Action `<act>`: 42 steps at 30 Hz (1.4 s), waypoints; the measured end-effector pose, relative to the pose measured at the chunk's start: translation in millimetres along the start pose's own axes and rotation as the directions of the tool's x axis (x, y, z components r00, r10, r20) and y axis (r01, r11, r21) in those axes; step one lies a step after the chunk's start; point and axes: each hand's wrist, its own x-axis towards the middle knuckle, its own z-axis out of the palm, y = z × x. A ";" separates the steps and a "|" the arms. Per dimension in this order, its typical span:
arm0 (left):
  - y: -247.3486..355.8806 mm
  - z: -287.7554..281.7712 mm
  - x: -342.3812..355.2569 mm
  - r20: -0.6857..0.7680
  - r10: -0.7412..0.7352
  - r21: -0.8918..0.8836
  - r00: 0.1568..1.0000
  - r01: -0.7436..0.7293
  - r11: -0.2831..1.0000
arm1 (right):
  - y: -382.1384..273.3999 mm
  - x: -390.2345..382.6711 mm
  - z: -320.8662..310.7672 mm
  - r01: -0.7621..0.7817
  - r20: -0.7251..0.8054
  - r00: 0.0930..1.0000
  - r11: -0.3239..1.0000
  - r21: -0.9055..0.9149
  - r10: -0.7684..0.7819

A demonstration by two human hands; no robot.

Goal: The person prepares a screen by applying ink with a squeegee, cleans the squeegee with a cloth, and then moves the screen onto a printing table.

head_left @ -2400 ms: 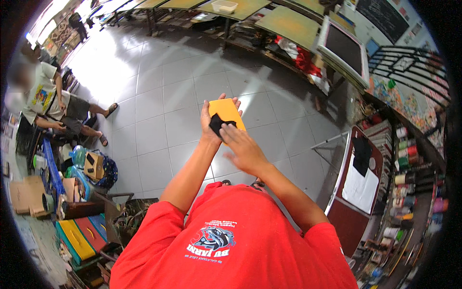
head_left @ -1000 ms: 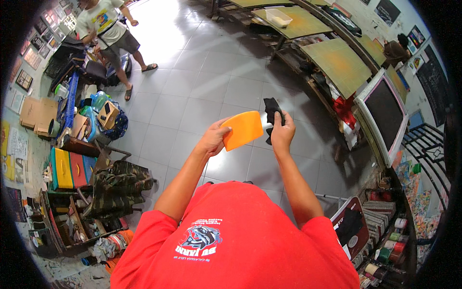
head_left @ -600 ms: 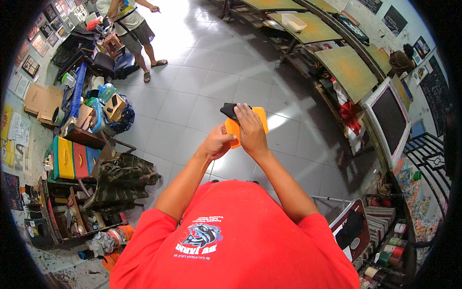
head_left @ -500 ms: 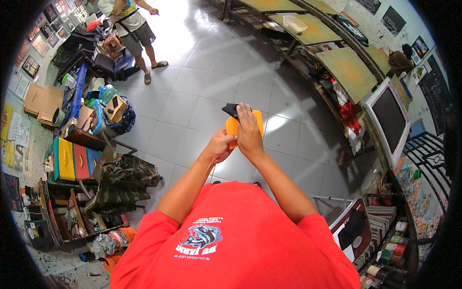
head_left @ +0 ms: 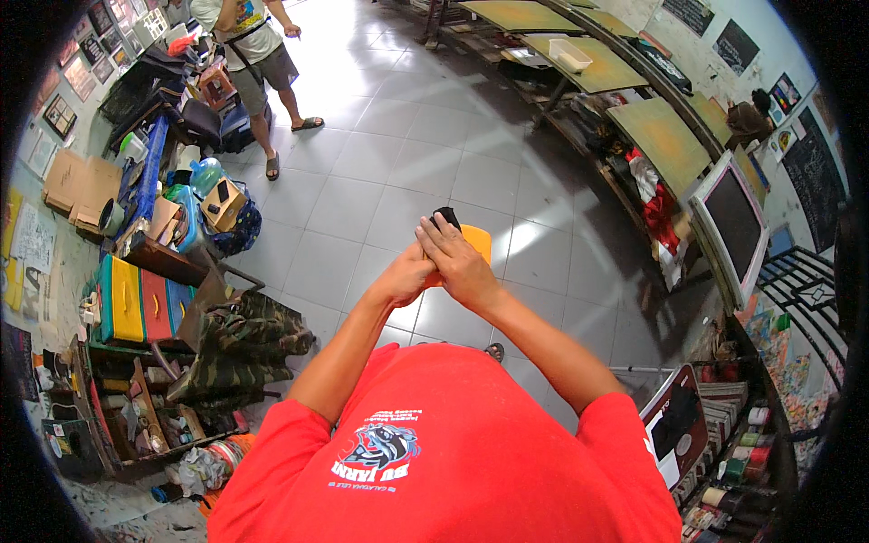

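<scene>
In front of my body, over the tiled floor, my two hands meet at a flat orange piece with rounded corners [head_left: 478,242]; its exact kind I cannot make out. My left hand [head_left: 404,277] is closed on its near left edge, thumb side up. Across its top lies my right hand [head_left: 463,271], fingers together and pressing a black cloth [head_left: 445,215] that sticks out past the fingertips. The right fingers overlap the left hand and cover much of the orange piece.
Long printing tables [head_left: 656,140] run along the right, with a framed screen [head_left: 731,222] leaning there. At left stand a coloured drawer box [head_left: 140,299], a camouflage cloth [head_left: 249,339] and a cluttered shelf. A person [head_left: 258,63] stands at the upper left.
My right hand and the black cloth have slid left and nearer to me over the orange piece, onto my left hand. The person at the upper left has shifted their feet.
</scene>
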 end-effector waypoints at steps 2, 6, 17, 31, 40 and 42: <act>9.4 -6.3 -8.1 0.003 -0.007 0.062 1.000 0.007 0.998 | -11.7 9.0 0.8 0.010 0.032 0.999 1.000 0.017 -0.010; 0.2 -30.1 -15.8 -0.071 0.112 -0.038 0.991 -0.115 0.993 | 5.7 11.0 10.9 -0.057 0.000 0.998 0.998 -0.041 0.057; -7.3 -47.3 -31.5 -0.309 0.327 -0.359 0.893 -0.428 0.829 | -39.3 -7.0 39.5 -0.195 0.005 0.980 0.966 0.169 0.197; -7.5 -32.4 -18.7 -0.184 0.305 -0.410 0.934 -0.355 0.840 | -27.5 20.7 26.0 -0.069 -0.030 0.997 0.994 0.084 0.071; -1.8 -33.7 -29.2 -0.261 0.292 -0.434 0.920 -0.382 0.816 | -6.9 16.0 13.2 -0.222 0.040 0.975 0.973 0.059 0.220; -10.1 -41.1 -33.2 -0.282 0.257 -0.496 0.924 -0.370 0.786 | -4.2 14.1 17.9 -0.171 0.040 0.985 0.982 0.075 0.168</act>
